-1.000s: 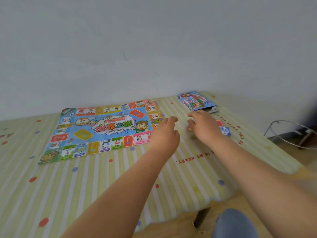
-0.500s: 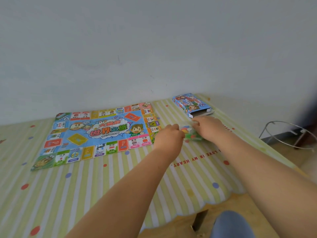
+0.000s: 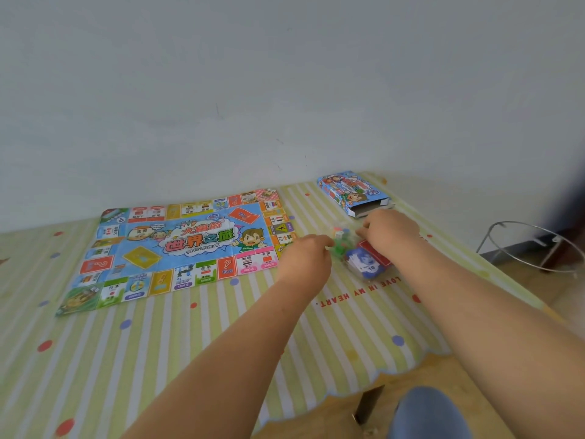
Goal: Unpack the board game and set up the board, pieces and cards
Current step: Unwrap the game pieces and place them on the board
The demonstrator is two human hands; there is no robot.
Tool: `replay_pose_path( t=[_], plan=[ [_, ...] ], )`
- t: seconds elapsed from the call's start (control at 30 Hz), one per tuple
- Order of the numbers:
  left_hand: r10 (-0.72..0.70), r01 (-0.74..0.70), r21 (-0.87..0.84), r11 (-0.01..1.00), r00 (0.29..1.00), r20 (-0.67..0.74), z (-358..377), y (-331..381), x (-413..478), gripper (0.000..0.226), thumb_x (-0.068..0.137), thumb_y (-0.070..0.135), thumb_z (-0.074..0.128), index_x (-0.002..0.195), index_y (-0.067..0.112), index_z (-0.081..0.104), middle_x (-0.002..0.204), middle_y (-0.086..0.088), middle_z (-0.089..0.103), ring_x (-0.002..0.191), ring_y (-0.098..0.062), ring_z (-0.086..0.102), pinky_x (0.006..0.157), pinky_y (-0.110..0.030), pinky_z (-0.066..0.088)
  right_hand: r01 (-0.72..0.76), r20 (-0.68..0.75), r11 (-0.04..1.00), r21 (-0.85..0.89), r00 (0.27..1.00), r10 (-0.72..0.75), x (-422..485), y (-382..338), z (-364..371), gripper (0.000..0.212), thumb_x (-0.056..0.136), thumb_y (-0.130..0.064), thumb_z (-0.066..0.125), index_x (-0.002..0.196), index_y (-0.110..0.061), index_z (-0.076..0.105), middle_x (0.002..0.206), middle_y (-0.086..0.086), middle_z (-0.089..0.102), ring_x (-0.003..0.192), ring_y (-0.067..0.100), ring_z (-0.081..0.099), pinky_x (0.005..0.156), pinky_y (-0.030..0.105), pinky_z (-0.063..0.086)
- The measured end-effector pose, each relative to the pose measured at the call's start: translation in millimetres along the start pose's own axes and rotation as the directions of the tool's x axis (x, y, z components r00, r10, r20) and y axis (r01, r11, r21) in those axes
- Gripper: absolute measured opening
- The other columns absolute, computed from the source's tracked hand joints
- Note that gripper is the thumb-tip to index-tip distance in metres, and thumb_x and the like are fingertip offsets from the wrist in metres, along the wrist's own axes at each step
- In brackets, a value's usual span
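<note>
the clear bag of pieces [image 3: 340,243] sits between the two hands, just off the right edge of the board, with green and other small coloured bits showing through the plastic. the left hand [image 3: 305,258] curls its fingers onto the bag's left side and the right hand [image 3: 391,231] pinches its right side. the hands are close together, both gripping the one bag, probably to pull it open. i cannot tell whether it is lifted or rests on the cloth. just under the right wrist lies the stack of cards [image 3: 367,264], showing blue and red. the board [image 3: 177,245] lies unfolded and flat to the left, and the game box [image 3: 353,194] lies open-ended near the wall. everything rests on the striped tablecloth [image 3: 158,359].

the main risk is the plastic giving way all at once — small light pieces would scatter, and the table's right edge is near, so some could drop to the floor by the wire stand [image 3: 531,245]. a jerk of the right wrist could also shove the cards askew. the board looks thin and creased — a sweeping hand would likely shift it.
</note>
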State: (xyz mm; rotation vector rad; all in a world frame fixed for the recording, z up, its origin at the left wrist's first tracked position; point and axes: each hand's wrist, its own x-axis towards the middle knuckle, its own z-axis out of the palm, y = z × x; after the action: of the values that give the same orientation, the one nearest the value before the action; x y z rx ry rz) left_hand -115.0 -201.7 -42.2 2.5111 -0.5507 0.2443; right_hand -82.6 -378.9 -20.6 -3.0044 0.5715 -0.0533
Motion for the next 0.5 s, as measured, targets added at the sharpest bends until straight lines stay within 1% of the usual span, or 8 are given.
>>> replay_pose_path(
  t=[0.07,0.17,0.23,0.3,0.4,0.5],
  plan=[
    [0.006,-0.006,0.005,1.000,1.000,-0.006,0,0,-2,0.035,0.096,0.014,0.042,0.124,0.020,0.062,0.121,-0.004,0.063,0.111,-0.024,0.056,0.089,-0.037,0.049,-0.001,0.001,1.000,-0.013,1.000,0.001,-4,-3,-1,0.031,0.092,-0.046,0.054,0.095,-0.017,0.064,0.084,0.005,0.061,0.076,0.025,0.057,0.062,0.028,0.039],
    [0.000,0.000,0.000,1.000,1.000,-0.010,-1,-4,0,0.036,0.098,0.015,0.041,0.129,0.018,0.058,0.125,-0.005,0.063,0.118,-0.023,0.052,0.095,-0.036,0.046,-0.019,0.011,1.000,-0.001,1.000,0.019,-8,-4,0,0.031,0.093,-0.045,0.054,0.090,-0.014,0.056,0.081,0.005,0.059,0.076,0.025,0.057,0.063,0.029,0.040],
    [0.004,-0.004,0.009,1.000,1.000,0.006,-2,-8,1,0.037,0.098,0.017,0.042,0.132,0.019,0.056,0.125,-0.004,0.063,0.119,-0.023,0.052,0.097,-0.036,0.045,-0.032,0.018,0.999,0.026,0.999,0.032,-9,-5,1,0.031,0.093,-0.043,0.054,0.091,-0.012,0.057,0.078,0.005,0.057,0.076,0.026,0.058,0.064,0.029,0.040],
    [0.008,-0.009,0.026,1.000,1.000,0.026,-3,-10,2,0.038,0.098,0.018,0.042,0.135,0.020,0.054,0.126,-0.003,0.063,0.120,-0.022,0.051,0.100,-0.036,0.044,-0.023,0.027,0.998,0.054,0.999,0.021,-9,-5,2,0.033,0.093,-0.041,0.054,0.097,-0.009,0.061,0.078,0.005,0.057,0.076,0.026,0.059,0.062,0.028,0.040],
    [0.006,-0.009,0.046,0.999,0.999,0.051,-3,-12,1,0.040,0.099,0.018,0.041,0.137,0.022,0.051,0.128,-0.003,0.061,0.122,-0.023,0.049,0.101,-0.036,0.042,0.020,-0.003,0.998,0.066,1.000,-0.020,-13,-5,3,0.030,0.095,-0.036,0.051,0.109,-0.011,0.061,0.093,0.007,0.062,0.081,0.025,0.059,0.061,0.030,0.042],
    [0.006,-0.008,0.045,0.999,0.999,0.045,-3,-14,-1,0.041,0.099,0.017,0.041,0.138,0.021,0.049,0.127,-0.005,0.060,0.121,-0.023,0.049,0.101,-0.037,0.041,0.157,-0.162,0.983,0.095,0.977,-0.140,-19,-9,4,0.032,0.096,-0.033,0.050,0.121,-0.016,0.059,0.113,0.008,0.060,0.094,0.027,0.059,0.068,0.032,0.046]
  ],
)
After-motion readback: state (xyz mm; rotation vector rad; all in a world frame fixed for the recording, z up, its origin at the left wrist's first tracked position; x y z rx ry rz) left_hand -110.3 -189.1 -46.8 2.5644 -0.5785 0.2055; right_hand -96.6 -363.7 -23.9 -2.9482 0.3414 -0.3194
